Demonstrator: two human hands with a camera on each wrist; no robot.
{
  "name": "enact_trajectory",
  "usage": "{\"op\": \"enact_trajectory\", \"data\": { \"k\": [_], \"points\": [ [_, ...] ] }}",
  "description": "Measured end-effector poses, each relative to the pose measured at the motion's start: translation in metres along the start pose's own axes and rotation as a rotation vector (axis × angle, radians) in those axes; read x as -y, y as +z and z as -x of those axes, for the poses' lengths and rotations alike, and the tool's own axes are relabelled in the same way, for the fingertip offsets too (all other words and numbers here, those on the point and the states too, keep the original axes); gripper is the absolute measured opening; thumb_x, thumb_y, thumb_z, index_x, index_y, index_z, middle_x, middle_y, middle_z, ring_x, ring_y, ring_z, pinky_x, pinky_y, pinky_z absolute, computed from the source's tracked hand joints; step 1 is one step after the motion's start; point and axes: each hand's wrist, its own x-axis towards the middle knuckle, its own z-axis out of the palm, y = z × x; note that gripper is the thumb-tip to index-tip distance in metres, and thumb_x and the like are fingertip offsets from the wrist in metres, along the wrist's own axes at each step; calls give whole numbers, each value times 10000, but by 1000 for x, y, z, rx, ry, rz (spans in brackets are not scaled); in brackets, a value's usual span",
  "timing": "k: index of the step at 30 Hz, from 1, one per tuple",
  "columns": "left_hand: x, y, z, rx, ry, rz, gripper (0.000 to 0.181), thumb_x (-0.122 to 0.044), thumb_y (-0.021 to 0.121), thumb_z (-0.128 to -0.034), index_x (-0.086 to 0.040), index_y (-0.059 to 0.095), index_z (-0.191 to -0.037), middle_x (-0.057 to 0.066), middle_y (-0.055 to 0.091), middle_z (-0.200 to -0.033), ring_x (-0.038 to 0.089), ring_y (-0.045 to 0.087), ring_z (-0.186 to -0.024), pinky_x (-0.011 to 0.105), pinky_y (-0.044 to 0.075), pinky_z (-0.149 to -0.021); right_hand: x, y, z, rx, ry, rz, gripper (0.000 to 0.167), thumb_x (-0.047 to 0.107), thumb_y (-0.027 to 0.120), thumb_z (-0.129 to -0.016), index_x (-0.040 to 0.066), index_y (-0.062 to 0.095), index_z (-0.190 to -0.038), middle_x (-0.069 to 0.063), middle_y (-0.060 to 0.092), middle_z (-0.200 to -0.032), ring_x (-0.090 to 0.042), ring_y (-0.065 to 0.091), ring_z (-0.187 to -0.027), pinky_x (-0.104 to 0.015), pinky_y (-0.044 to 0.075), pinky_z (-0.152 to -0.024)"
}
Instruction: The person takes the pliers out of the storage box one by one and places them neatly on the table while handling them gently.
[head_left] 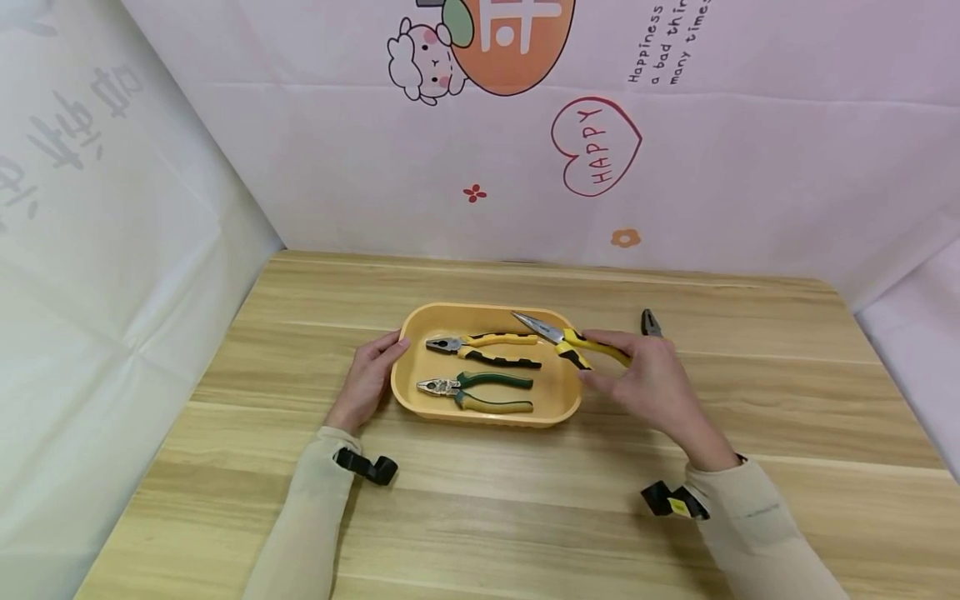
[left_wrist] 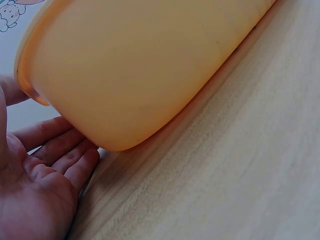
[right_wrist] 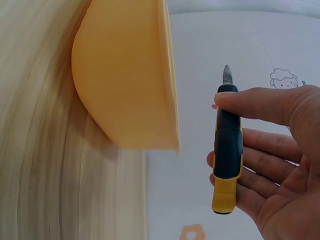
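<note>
A yellow plastic tray (head_left: 487, 419) lies on the table with two pairs of pliers in it: yellow-and-black ones (head_left: 498, 339) and, nearer the person, green-and-tan ones (head_left: 495, 406). The left hand (head_left: 365, 379) grips the tray's left end, thumb over the rim and fingers against the outer wall (left_wrist: 125, 75). Between thumb and fingers, the right hand (head_left: 648, 379) holds long-nose pliers (right_wrist: 228, 135) with yellow-and-black handles above the tray's right end. Their tapered jaws point to the back left in the head view.
Beyond the right hand, another pair of pliers (head_left: 651, 323) lies on the wooden table (head_left: 510, 508), its handles hidden by the hand. A printed white cloth (head_left: 337, 167) hangs along the back edge, and another white cloth stands at the left.
</note>
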Motion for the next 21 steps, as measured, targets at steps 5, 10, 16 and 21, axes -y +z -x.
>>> {"op": "enact_trajectory", "data": {
  "k": [5, 10, 16, 21],
  "points": [
    [0, 0, 0, -1, 0, 0, 476, -157, 528, -1064, 108, 455, -1453, 256, 458, -1505, 365, 486, -1358, 318, 499, -1050, -4, -2, 1, -4, 24, -3, 493, 95, 890, -771, 40, 732, -1235, -171, 717, -1188, -136, 399, -619, -288, 433, -658],
    [0, 0, 0, 5, 4, 3, 477, -154, 529, -1064, 110, 453, -1453, 259, 457, -1505, 366, 486, -1358, 323, 495, -1054, -7, -4, 4, 3, 68, -11, 494, 112, 885, -784, 48, 726, -1248, -171, 720, -1183, -122, 334, -588, -251, 350, -534],
    [0, 0, 0, 5, 3, 2, 477, -149, 527, -1062, 115, 449, -1451, 265, 455, -1504, 377, 485, -1357, 325, 491, -1057, -12, -7, 8, 3, 124, -7, 480, 124, 868, -803, 54, 722, -1255, -177, 721, -1167, -149, 322, -582, -266, 297, -476],
    [0, 0, 0, 4, -5, 2, 477, -152, 529, -1062, 108, 451, -1453, 257, 451, -1511, 372, 485, -1359, 328, 488, -1062, -20, -9, 12, -13, 141, -6, 472, 106, 862, -808, 43, 719, -1253, -192, 718, -1141, -175, 381, -593, -248, 328, -436]
  ]
}}
